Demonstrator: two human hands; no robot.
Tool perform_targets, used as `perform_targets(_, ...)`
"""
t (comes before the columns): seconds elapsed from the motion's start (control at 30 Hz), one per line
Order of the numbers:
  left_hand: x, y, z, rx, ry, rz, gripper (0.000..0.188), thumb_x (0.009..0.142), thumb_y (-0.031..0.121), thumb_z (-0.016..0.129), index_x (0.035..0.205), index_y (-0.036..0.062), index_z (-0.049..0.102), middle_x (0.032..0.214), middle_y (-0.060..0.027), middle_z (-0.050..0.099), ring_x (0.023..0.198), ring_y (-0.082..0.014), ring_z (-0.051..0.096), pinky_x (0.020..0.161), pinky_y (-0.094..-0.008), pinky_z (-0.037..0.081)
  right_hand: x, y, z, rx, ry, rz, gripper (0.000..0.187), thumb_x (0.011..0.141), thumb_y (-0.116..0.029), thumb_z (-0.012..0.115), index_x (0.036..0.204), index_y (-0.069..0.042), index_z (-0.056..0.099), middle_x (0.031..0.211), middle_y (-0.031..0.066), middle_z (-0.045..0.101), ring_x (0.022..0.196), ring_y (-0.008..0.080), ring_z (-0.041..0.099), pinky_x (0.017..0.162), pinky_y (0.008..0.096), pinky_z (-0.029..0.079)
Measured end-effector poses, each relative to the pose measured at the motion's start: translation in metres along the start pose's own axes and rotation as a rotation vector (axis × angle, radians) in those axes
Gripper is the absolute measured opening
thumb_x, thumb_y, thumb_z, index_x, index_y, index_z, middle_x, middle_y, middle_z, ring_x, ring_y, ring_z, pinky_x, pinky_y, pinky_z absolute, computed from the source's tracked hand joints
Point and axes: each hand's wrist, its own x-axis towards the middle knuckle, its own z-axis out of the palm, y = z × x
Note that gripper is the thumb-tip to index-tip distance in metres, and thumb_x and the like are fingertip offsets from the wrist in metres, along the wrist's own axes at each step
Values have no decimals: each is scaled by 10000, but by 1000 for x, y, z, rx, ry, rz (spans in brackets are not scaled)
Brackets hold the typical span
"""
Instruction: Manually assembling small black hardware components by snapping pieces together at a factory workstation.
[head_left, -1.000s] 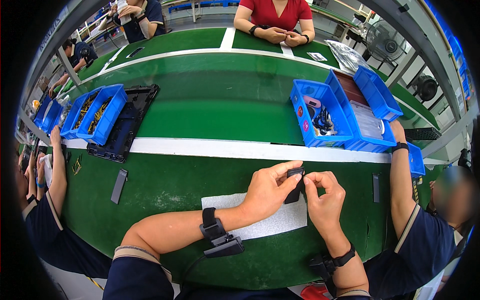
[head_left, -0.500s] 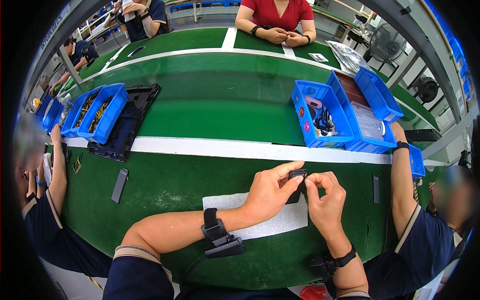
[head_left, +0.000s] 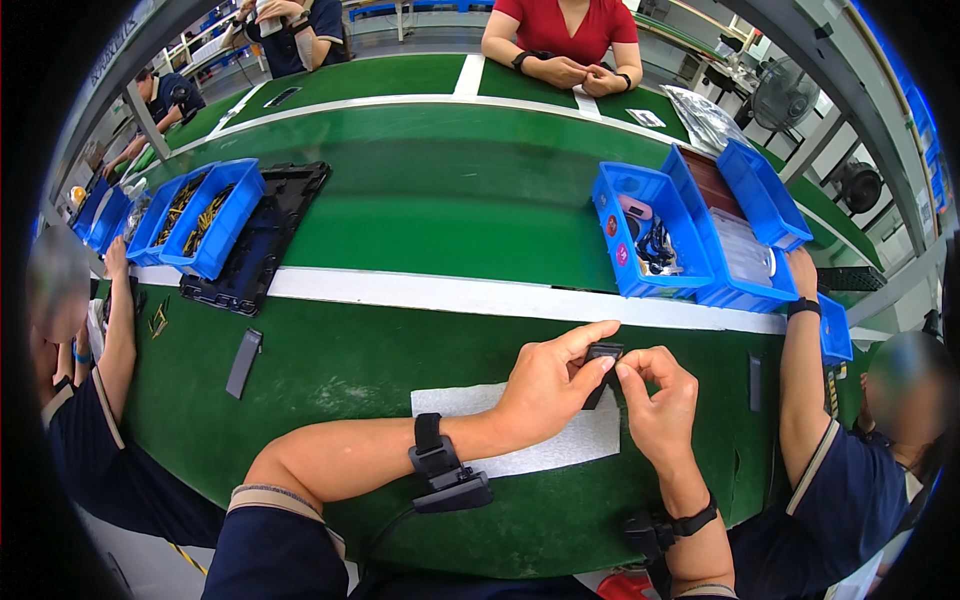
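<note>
My left hand (head_left: 543, 392) is closed round a small, flat black rectangular piece (head_left: 605, 350), with the thumb on its face and the index finger stretched past its top. Against that piece's right edge, my right hand (head_left: 662, 402) pinches with thumb and index finger. What lies between those fingertips is too small to make out. Both hands are over a white cloth (head_left: 560, 452) spread on the green table. A slim dark grey piece (head_left: 243, 365) lies farther left, and a similar dark piece (head_left: 755, 382) lies to the right.
Blue bins (head_left: 655, 240) with cables and clear plastic parts stand at the right. More blue bins (head_left: 212, 220) with brass-coloured pins stand left, beside a black tray (head_left: 290, 215). Co-workers sit at both sides, one reaching to the right bins; a person in red (head_left: 570, 45) sits opposite.
The whole view has shifted slightly. Both hands keep nearly the same pose at the black piece, which looks slightly more tilted. The co-worker's hand at the left has moved a little.
</note>
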Motion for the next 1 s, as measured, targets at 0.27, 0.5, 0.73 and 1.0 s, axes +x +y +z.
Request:
perform_targets(0.27,0,-2,5,-30,51,163,363,817,39,559,1177,15,518,761,-58,617,621,-46,504,550,-217,441,-3,12,-5,124,-72,100,31,755,24,567,732,29,548,665,37,530,640,85,503,602,230,428)
perform_targets(0.5,0,-4,2,-18,40,194,394,807,23,533,1196,-10,483,740,-143,616,574,-109,511,552,-252,423,-2,6,-4,231,-120,216,56,780,35,562,732,9,546,686,-30,503,608,24,425,542,168,341)
perform_targets(0.73,8,1,-15,-90,-27,37,507,844,20,509,1315,2,321,877,-117,637,829,-109,583,730,-249,448,-1,9,-6,287,-60,192,50,798,-10,593,831,27,598,724,-14,550,632,31,468,559,161,366)
perform_targets(1.0,-15,-1,-85,-101,64,-103,540,831,82,585,1290,-27,323,887,-81,637,745,-68,550,658,-213,447,-4,11,-7,215,-64,116,87,803,-46,591,841,31,603,716,5,567,625,54,484,576,187,389)
